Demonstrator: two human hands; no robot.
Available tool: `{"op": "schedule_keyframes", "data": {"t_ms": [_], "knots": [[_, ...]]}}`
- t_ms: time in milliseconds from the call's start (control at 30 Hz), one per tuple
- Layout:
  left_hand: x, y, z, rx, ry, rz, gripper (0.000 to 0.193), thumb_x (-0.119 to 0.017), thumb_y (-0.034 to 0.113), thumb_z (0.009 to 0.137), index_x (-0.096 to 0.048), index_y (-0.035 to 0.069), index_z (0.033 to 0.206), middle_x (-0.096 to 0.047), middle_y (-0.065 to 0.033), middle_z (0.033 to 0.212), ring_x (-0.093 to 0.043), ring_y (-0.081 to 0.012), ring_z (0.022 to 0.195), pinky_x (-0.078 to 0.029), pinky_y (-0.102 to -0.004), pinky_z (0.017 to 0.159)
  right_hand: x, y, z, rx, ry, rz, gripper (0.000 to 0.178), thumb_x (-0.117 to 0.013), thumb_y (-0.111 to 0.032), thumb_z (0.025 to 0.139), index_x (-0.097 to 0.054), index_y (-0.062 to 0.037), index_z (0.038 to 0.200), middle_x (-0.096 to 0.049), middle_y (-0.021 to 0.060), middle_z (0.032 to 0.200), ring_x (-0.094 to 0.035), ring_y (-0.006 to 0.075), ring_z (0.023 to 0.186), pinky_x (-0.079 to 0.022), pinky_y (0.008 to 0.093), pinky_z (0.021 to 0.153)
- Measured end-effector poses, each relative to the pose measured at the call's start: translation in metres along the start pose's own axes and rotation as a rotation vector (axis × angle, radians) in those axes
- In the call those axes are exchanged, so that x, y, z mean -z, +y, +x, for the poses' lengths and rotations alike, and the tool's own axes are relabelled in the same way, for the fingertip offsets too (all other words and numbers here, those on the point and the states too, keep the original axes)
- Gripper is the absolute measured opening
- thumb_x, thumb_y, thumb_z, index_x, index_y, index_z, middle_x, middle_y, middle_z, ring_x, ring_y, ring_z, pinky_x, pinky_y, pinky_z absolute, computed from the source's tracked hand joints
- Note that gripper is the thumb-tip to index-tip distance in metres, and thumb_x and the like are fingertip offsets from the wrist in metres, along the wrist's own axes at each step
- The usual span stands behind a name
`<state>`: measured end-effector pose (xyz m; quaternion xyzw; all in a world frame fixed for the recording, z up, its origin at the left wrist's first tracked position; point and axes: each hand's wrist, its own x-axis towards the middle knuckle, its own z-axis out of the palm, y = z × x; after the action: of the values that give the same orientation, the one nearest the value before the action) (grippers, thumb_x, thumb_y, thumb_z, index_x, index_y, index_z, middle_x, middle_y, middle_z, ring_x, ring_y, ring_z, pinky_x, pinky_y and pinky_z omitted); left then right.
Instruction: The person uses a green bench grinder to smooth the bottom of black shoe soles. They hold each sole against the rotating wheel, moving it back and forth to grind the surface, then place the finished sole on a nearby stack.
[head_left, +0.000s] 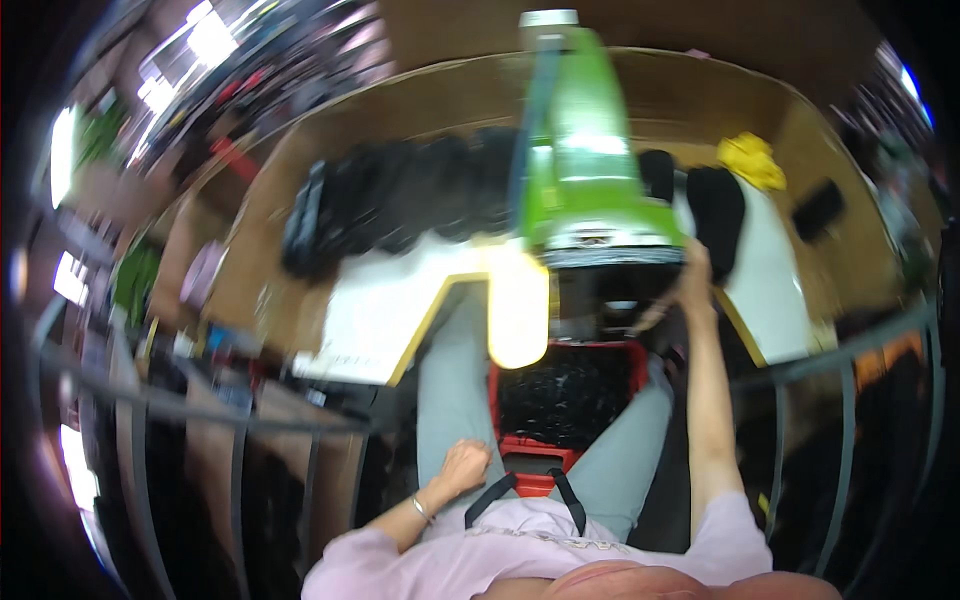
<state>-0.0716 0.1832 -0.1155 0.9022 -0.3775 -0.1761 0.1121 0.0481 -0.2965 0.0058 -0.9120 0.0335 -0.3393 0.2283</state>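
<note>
A green machine head (pixel 590 150) with a white top stands in front of me on a pale work surface (pixel 385 300). My right hand (pixel 692 280) is at the lower right side of the machine, its arm stretched forward. Motion smears its fingers, and whether they hold anything does not show. My left hand (pixel 466 466) rests on my left thigh, fingers curled in, with nothing visible in it. Left of the machine lies a long row of black fabric pieces (pixel 400 200). To its right, close to my right hand, is a black sock-like piece (pixel 715 210).
A cardboard wall (pixel 700 95) curves around the work surface. Yellow cloth (pixel 752 162) and a small black object (pixel 818 210) lie at the right. Between my knees stands a red bin (pixel 640 365) with dark contents. Metal rails (pixel 780 372) run at both sides.
</note>
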Motion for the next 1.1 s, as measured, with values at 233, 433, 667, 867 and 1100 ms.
{"op": "schedule_keyframes", "data": {"t_ms": [233, 433, 667, 867, 1100], "knots": [[0.048, 0.039, -0.052, 0.261, -0.137, -0.239, 0.009, -0.06, 0.011, 0.079, -0.064, 0.005, 0.085, -0.067, -0.017, 0.083, -0.066, -0.0371, 0.081, -0.051, -0.0475, 0.069, 0.001, 0.009, -0.023, 0.036, 0.02, 0.03, 0.051, -0.062, -0.003, 0.082, -0.052, -0.0007, 0.132, -0.046, 0.0158, 0.144, -0.047, 0.0324, 0.129, -0.036, 0.0389, 0.107], [0.098, -0.047, -0.001, 0.255, 0.453, -0.319, 0.013, -0.061, 0.013, 0.083, -0.064, 0.003, 0.09, -0.066, -0.0165, 0.084, -0.063, -0.0366, 0.077, -0.051, -0.0419, 0.068, -0.009, 0.042, -0.093, 0.048, 0.071, -0.202, 0.047, -0.071, -0.007, 0.076, -0.058, 0.0052, 0.119, -0.061, 0.0212, 0.119, -0.055, 0.0414, 0.113, -0.04, 0.0462, 0.1], [0.249, -0.226, 0.067, 0.317, 1.122, 0.093, 0.099, -0.082, 0.025, 0.068, -0.024, 0.002, 0.146, -0.035, -0.0273, 0.137, -0.035, -0.0445, 0.125, -0.031, -0.0517, 0.105, -0.06, -0.041, -0.192, -0.266, -0.071, 0.032, 0.024, -0.061, -0.005, 0.087, -0.06, 0.0045, 0.109, -0.058, 0.0218, 0.117, -0.057, 0.0374, 0.109, -0.045, 0.0411, 0.092], [0.286, -0.306, 0.131, 0.675, 1.052, 0.154, 0.109, -0.082, 0.025, 0.061, -0.021, 0.008, 0.149, -0.043, -0.0245, 0.122, -0.042, -0.041, 0.116, -0.035, -0.0498, 0.097, -0.119, -0.152, -0.2, -0.288, -0.179, 0.206, 0.02, -0.064, 0.0, 0.081, -0.064, 0.0013, 0.102, -0.058, 0.0203, 0.111, -0.058, 0.0367, 0.104, -0.046, 0.0417, 0.091], [0.261, -0.295, 0.101, 0.596, 1.293, 0.038, 0.087, -0.077, 0.02, 0.064, -0.038, 0.007, 0.141, -0.049, -0.0194, 0.108, -0.049, -0.0391, 0.105, -0.039, -0.0466, 0.093, -0.167, -0.238, -0.162, -0.198, -0.327, 0.454, 0.017, -0.065, 0.005, 0.081, -0.065, 0.002, 0.098, -0.061, 0.0175, 0.107, -0.063, 0.0255, 0.089, -0.055, 0.0296, 0.067]]}}
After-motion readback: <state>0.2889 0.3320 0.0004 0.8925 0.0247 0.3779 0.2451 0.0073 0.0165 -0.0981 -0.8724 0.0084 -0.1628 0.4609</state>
